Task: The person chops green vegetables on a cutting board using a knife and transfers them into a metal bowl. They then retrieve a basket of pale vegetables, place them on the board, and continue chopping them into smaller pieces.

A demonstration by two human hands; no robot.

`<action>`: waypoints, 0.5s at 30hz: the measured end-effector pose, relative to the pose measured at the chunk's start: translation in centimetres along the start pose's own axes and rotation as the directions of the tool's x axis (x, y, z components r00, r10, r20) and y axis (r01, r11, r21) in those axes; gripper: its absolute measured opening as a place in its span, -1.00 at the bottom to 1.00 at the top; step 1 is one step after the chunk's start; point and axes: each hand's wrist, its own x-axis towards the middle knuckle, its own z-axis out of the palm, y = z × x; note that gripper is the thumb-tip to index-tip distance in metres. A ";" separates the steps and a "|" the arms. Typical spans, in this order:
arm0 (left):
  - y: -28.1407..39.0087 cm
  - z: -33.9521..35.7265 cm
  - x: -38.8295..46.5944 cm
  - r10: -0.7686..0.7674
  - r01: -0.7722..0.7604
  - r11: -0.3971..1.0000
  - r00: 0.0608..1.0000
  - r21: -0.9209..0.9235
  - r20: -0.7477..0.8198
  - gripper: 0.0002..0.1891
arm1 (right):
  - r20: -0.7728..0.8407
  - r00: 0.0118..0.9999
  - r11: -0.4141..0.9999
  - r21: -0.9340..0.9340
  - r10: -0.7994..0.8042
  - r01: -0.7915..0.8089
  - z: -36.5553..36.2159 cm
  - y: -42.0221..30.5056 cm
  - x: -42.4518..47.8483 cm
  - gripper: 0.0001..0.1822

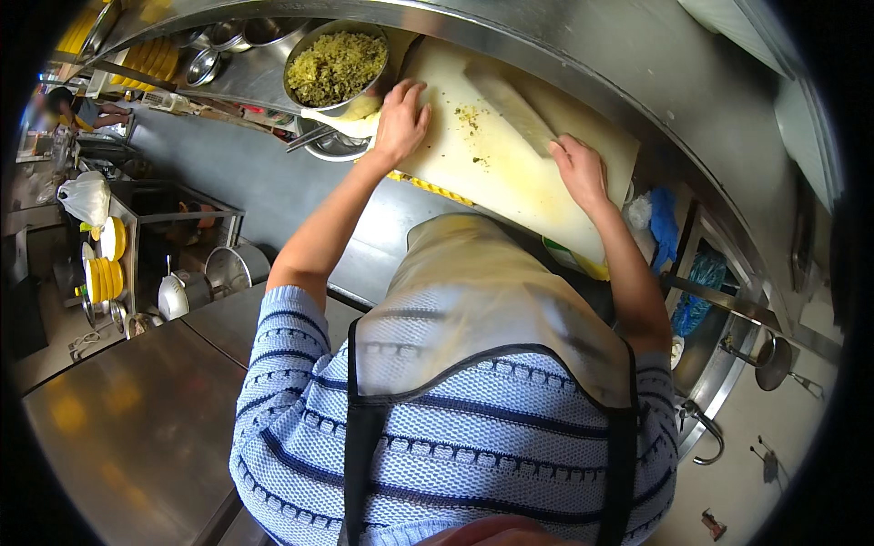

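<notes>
A broad-bladed knife (509, 106), blurred by motion, is held by its handle in my right hand (580, 167) above the white cutting board (526, 184). Small chopped scraps (470, 119) lie on the board. At the board's left edge is my left hand (403, 121), fingers bent and somewhat apart, with nothing plainly held; its palm side is hidden. Just left of it stands a steel bowl (336, 109) full of chopped green and yellow food (334, 67). A pale item (345, 125), perhaps a vegetable, lies by the bowl, over a second metal bowl (334, 151) with chopsticks or similar sticks (311, 136).
Small metal bowls (203, 67) and stacked yellow dishes (151, 63) stand at the upper left. A metal rim (546, 58) curves beyond the board. Blue gloves or plastic (662, 222) hang at the right. Another person (85, 112) is far off at the left.
</notes>
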 end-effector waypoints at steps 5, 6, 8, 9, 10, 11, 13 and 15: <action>-0.4 1.9 3.3 -0.075 0.064 0.986 0.995 0.151 0.071 -0.36 | 0.353 0.723 0.434 0.616 0.594 -0.657 -0.5 1.3 -2.1 -0.69; -0.1 2.7 3.3 -0.071 0.055 0.980 0.994 0.190 0.080 -0.34 | 0.361 0.697 0.376 0.643 0.619 -0.667 -0.6 1.5 -2.9 -0.70; 0.7 3.4 3.0 -0.015 -0.008 0.976 0.994 0.217 0.106 -0.28 | 0.367 0.671 0.331 0.657 0.644 -0.677 -0.6 2.3 -4.4 -0.72; 1.7 3.7 2.5 0.026 -0.043 0.992 0.989 0.115 0.146 -0.30 | 0.369 0.658 0.323 0.651 0.657 -0.687 -0.5 2.6 -5.0 -0.72; 2.5 3.9 1.4 0.134 -0.151 0.986 0.972 0.077 0.192 -0.33 | 0.379 0.645 0.311 0.644 0.664 -0.699 -0.2 2.6 -5.5 -0.72; 3.3 4.0 0.2 0.239 -0.254 0.967 0.943 0.033 0.232 -0.35 | 0.389 0.631 0.300 0.637 0.671 -0.710 0.1 2.6 -5.9 -0.72; 5.3 3.0 -1.5 0.340 -0.328 0.940 0.887 -0.093 0.312 -0.43 | 0.416 0.627 0.296 0.623 0.659 -0.724 0.5 1.5 -5.8 -0.72; 6.8 1.5 -2.5 0.380 -0.348 0.924 0.884 -0.159 0.273 -0.57 | 0.433 0.644 0.327 0.604 0.631 -0.726 1.1 0.8 -5.3 -0.72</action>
